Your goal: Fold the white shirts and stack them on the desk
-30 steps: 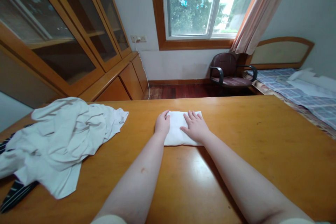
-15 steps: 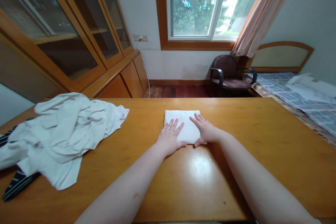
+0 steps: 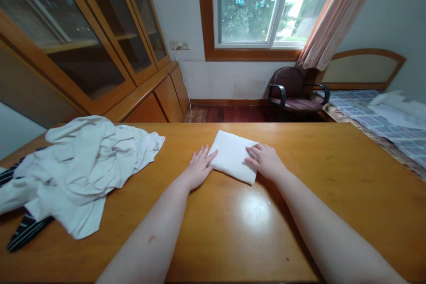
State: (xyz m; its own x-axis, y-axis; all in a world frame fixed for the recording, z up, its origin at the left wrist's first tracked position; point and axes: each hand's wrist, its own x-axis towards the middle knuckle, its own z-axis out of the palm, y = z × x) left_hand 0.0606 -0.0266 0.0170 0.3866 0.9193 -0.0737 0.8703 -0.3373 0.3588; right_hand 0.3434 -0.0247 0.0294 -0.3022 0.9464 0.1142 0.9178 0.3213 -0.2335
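Observation:
A folded white cloth [image 3: 233, 155] lies flat on the wooden table, turned at an angle to the table's edges. My left hand [image 3: 199, 167] is at its left edge, fingers spread, with the thumb side touching the cloth. On the opposite side my right hand [image 3: 267, 160] rests at the right edge. Its thumb and forefinger lie apart on top of the cloth, and its other fingers are bent and partly hidden. Farther left is a crumpled heap of white fabric [image 3: 83, 164], with a black striped fabric [image 3: 28, 230] showing from under it.
The wooden table [image 3: 213, 239] spans the foreground. Behind it stand a glass-door cabinet [image 3: 146, 71] at the left and a maroon armchair [image 3: 291, 91] below a window [image 3: 248, 22]. A bed with a checked sheet [image 3: 396, 120] is at the right.
The folded white cloth has turned clockwise on the table. My left hand has slid off its top to the left edge; my right hand has shifted slightly right, its fingers more bent.

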